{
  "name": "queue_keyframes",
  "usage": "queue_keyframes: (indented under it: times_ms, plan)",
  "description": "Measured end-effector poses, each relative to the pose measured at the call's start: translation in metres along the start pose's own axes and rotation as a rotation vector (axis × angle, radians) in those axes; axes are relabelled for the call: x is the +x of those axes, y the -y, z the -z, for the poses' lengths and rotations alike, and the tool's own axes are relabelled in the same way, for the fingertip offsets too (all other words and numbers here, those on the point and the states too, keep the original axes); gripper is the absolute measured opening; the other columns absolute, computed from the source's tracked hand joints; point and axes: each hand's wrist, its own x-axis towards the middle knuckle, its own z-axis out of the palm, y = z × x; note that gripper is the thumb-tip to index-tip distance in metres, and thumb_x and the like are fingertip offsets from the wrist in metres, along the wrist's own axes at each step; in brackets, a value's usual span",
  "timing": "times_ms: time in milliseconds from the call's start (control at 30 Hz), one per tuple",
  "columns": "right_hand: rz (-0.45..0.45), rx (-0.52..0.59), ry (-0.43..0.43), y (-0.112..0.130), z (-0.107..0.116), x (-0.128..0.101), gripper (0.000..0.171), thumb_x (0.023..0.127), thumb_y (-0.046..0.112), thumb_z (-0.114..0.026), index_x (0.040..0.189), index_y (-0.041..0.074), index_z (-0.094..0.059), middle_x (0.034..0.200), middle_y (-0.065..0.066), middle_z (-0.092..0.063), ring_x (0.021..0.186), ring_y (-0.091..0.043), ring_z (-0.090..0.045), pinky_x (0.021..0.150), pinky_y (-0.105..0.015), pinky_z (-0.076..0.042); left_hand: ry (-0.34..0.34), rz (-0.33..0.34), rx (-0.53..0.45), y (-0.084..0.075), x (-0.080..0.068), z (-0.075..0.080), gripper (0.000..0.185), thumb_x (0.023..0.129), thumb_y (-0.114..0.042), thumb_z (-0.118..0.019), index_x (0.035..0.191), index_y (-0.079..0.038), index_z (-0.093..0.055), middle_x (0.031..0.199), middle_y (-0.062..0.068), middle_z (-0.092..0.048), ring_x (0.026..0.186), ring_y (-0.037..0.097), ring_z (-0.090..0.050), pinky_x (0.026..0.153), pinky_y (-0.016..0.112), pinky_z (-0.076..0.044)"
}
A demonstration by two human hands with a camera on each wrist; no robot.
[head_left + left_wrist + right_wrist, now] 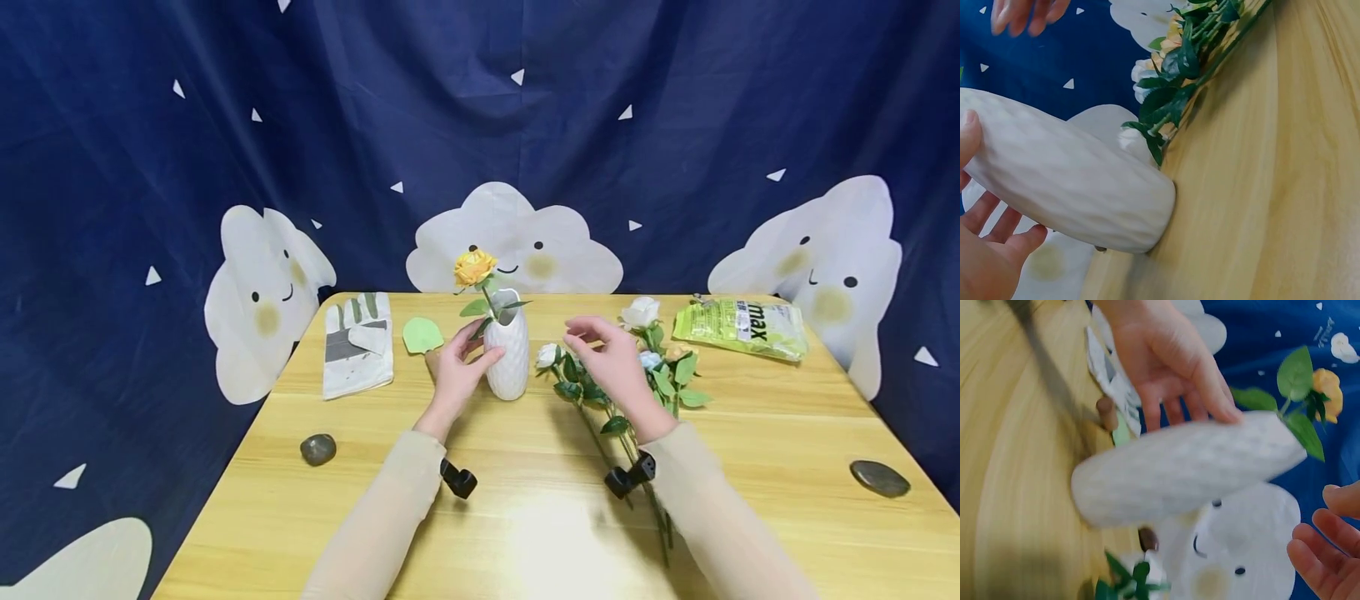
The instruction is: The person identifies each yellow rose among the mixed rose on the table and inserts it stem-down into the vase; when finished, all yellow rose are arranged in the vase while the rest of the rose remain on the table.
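Note:
A white textured vase [507,354] stands mid-table with a yellow rose [474,267] in it. My left hand [476,348] holds the vase, thumb on the front and fingers behind. The left wrist view shows the vase [1072,181] against my left hand [988,250]. My right hand [583,335] hovers just right of the vase, fingers loosely curled and holding nothing, above a bunch of white and pale roses [648,362] lying on the table. In the right wrist view the vase [1185,469], the rose [1325,394] and my right hand's fingertips [1329,550] show.
On the wooden table [525,517] lie a grey-white work glove [358,343], a green paper shape [422,333], a green bag [742,327] at the back right, and two dark stones [318,448] [880,478]. A blue cloth with cloud faces hangs behind.

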Motion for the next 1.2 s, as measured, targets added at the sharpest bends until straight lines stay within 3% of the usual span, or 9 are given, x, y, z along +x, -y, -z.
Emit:
queue_keyframes:
  times_ms: [333,700,1000,1200]
  plan:
    - [-0.086,-0.049,-0.06,-0.039,0.047,-0.032,0.021,0.087,0.01,-0.066,0.105,0.0,-0.066,0.091,-0.014,-0.066,0.071,-0.003,-0.057,0.058,-0.015,-0.048,0.038,0.012,0.004,0.007,0.0,0.002,0.056,0.08,0.0,-0.072,0.131,-0.002,-0.05,0.128,0.018,-0.052,0.114,0.037,-0.049,0.097,0.045,-0.042]
    - [-0.215,-0.077,0.016,-0.071,0.077,-0.076,0.023,0.086,0.003,-0.065,0.106,-0.008,-0.061,0.088,-0.021,-0.063,0.062,-0.018,-0.06,0.051,-0.029,-0.053,0.043,0.034,0.006,0.007,-0.002,0.002,0.057,0.08,-0.002,-0.071,0.132,-0.001,-0.049,0.126,0.019,-0.053,0.116,0.038,-0.048,0.097,0.045,-0.041]
    - [-0.472,0.064,0.251,-0.08,0.074,-0.097,0.031,0.085,0.0,-0.063,0.111,-0.013,-0.053,0.09,-0.02,-0.062,0.073,-0.028,-0.062,0.059,-0.034,-0.056,0.044,0.05,0.025,0.006,-0.001,0.003,0.057,0.081,-0.004,-0.072,0.132,-0.002,-0.048,0.129,0.018,-0.052,0.116,0.035,-0.049,0.097,0.046,-0.041]
    - [-0.472,-0.046,0.345,-0.081,0.066,-0.099,0.031,0.083,0.0,-0.066,0.111,-0.01,-0.055,0.087,-0.014,-0.062,0.073,-0.022,-0.059,0.057,-0.029,-0.054,0.043,0.048,0.034,0.008,-0.001,0.003,0.057,0.081,-0.005,-0.072,0.132,-0.002,-0.049,0.129,0.015,-0.052,0.116,0.035,-0.048,0.097,0.043,-0.042]
